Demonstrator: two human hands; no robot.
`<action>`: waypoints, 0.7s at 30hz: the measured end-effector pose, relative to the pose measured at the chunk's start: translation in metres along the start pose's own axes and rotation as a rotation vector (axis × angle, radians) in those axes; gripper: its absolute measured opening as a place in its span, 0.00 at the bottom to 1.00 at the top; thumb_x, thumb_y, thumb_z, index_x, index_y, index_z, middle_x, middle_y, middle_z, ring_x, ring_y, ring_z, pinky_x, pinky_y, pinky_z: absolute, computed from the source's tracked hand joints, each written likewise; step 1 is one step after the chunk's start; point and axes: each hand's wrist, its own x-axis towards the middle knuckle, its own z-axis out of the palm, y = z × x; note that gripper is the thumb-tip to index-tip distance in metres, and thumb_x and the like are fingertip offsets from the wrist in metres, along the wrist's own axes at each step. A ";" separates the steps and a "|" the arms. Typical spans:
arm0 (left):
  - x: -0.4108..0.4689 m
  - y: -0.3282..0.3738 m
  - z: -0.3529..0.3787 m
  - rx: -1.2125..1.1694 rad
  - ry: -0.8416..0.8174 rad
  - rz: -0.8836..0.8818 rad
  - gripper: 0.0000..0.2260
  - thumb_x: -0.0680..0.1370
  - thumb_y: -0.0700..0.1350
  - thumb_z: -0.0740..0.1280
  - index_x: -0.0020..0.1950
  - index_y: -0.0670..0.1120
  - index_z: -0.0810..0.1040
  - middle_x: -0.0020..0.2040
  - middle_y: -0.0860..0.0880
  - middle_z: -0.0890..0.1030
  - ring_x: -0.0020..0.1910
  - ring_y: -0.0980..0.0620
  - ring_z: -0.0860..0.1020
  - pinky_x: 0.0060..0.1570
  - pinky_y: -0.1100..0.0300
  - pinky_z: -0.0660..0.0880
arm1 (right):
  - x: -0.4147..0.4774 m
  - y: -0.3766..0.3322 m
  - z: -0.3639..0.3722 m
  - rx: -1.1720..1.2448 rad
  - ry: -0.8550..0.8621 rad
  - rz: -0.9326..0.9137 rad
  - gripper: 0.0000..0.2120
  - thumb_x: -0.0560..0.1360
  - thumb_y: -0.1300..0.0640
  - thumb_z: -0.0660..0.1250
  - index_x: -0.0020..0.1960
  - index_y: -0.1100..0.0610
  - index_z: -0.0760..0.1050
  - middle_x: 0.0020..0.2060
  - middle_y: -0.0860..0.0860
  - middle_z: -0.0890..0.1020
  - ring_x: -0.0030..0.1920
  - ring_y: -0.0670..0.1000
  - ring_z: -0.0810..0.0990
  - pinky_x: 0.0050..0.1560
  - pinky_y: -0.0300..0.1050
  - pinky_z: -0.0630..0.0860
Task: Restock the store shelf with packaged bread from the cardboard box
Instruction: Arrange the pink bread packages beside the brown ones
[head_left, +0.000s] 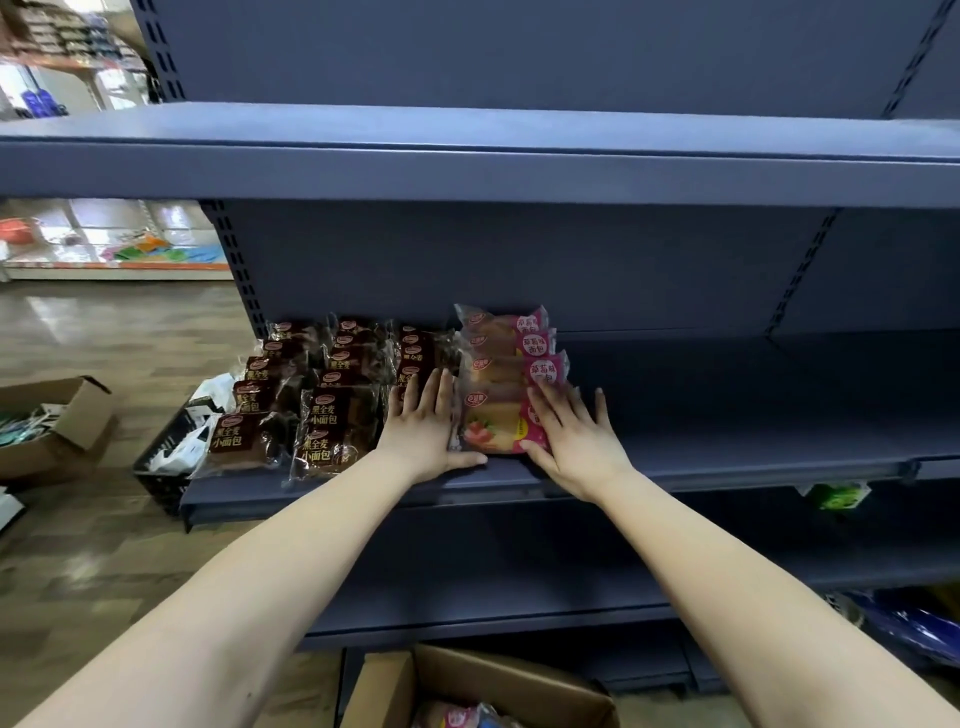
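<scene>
Pink bread packs file front-to-back on shelf, long axes crosswise, pink ends right. Left hand, right hand flat-open, pressing the file's two sides.

A shop: metal shelving stocked with bread packets.

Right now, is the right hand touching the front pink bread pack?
Touching. Head view: the right hand lays straight fingers over the right edge of the front pink bread pack; no gap.
</scene>
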 end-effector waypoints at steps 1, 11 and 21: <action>-0.004 0.001 -0.001 0.009 0.023 0.011 0.52 0.69 0.72 0.60 0.78 0.43 0.40 0.79 0.44 0.44 0.77 0.39 0.45 0.73 0.42 0.44 | -0.002 0.000 -0.002 0.005 0.002 0.027 0.43 0.68 0.33 0.31 0.78 0.53 0.46 0.78 0.50 0.47 0.77 0.58 0.45 0.72 0.63 0.38; -0.055 0.040 -0.005 0.008 0.314 0.401 0.18 0.76 0.55 0.65 0.59 0.45 0.76 0.52 0.47 0.79 0.49 0.45 0.78 0.44 0.54 0.74 | -0.054 -0.022 -0.001 -0.021 0.449 -0.042 0.15 0.74 0.51 0.56 0.42 0.58 0.77 0.33 0.52 0.79 0.32 0.56 0.77 0.29 0.45 0.70; -0.140 0.061 0.120 0.028 -0.375 0.223 0.23 0.76 0.56 0.62 0.69 0.50 0.66 0.66 0.47 0.71 0.64 0.45 0.69 0.58 0.52 0.70 | -0.144 -0.044 0.082 0.135 -0.223 0.233 0.19 0.80 0.46 0.54 0.65 0.56 0.67 0.59 0.55 0.74 0.58 0.58 0.74 0.44 0.48 0.69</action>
